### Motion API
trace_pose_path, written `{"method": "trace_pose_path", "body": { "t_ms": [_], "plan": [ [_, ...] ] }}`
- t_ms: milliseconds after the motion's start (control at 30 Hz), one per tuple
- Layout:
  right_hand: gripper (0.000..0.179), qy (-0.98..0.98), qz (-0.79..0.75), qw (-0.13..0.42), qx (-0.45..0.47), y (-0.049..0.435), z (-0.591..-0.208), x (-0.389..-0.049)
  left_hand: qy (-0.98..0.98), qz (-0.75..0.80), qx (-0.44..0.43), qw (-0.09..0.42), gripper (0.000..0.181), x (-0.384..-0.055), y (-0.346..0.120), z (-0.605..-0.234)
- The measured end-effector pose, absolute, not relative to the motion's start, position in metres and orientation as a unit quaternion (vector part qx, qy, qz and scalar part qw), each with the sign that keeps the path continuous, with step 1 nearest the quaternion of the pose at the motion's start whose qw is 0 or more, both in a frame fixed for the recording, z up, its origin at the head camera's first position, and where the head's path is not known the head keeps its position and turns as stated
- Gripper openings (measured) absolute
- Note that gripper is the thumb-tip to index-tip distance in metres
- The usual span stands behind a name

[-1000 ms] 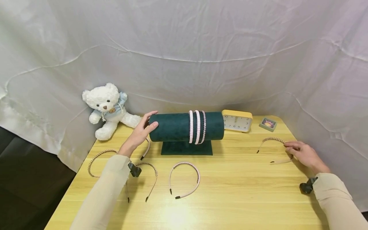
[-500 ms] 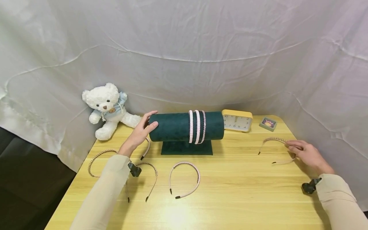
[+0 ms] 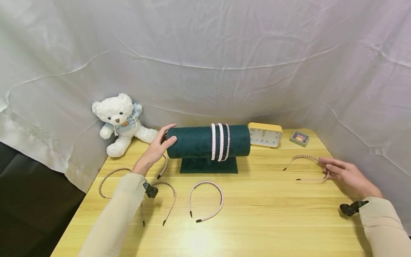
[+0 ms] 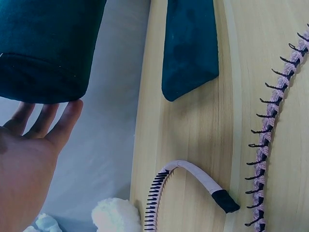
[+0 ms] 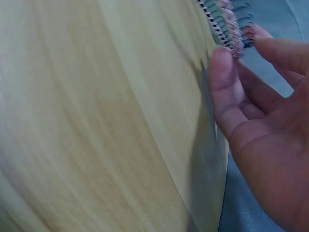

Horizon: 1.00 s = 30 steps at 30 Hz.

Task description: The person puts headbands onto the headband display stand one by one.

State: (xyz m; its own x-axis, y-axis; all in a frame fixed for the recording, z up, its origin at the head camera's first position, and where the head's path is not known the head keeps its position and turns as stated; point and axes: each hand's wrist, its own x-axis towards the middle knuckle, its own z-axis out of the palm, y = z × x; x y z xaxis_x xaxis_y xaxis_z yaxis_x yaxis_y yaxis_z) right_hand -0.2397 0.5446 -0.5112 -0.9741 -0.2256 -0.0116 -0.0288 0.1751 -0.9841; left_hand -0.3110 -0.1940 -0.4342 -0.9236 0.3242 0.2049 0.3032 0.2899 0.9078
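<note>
A dark green padded roll display stand point(image 3: 192, 142) stands mid-table, with three pinkish headbands point(image 3: 221, 142) around its right half. My left hand point(image 3: 154, 151) holds the roll's left end, thumb in front and fingers behind; in the left wrist view the fingertips point(image 4: 72, 113) meet the end's rim. At the right, my right hand point(image 3: 351, 176) pinches a braided pink headband point(image 3: 305, 157) by its curved top, tips pointing left. The right wrist view shows thumb point(image 5: 223, 72) and fingers around its toothed band point(image 5: 231, 24).
A pink headband point(image 3: 221, 194) lies in front of the stand, with braided ones point(image 3: 102, 182) and a partly hidden smooth one point(image 3: 164, 167) to the left. A white teddy bear point(image 3: 117, 117), yellow clock point(image 3: 264, 135) and small framed box point(image 3: 299, 138) stand behind. Grey curtain point(image 3: 224, 53) surrounds the table.
My right hand has shifted slightly right and turned, and the braided headband's tips have swung a little left. The left hand and the stand stay put.
</note>
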Motion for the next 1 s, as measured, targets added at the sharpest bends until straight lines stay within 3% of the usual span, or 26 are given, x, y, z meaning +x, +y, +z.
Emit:
{"method": "trace_pose_path", "body": {
  "t_ms": [533,1000],
  "plan": [
    [0.049,0.694,-0.682,0.158,-0.17,0.5489,-0.5117,-0.2395,0.803,0.565,0.189,0.014,0.06,-0.3092,-0.1937,-0.4347],
    [0.048,0.679,-0.698,0.182,-0.135,0.5448,-0.5125,-0.2368,0.805,0.561,0.19,0.01,0.059,-0.3087,-0.1931,-0.4334]
  ]
}}
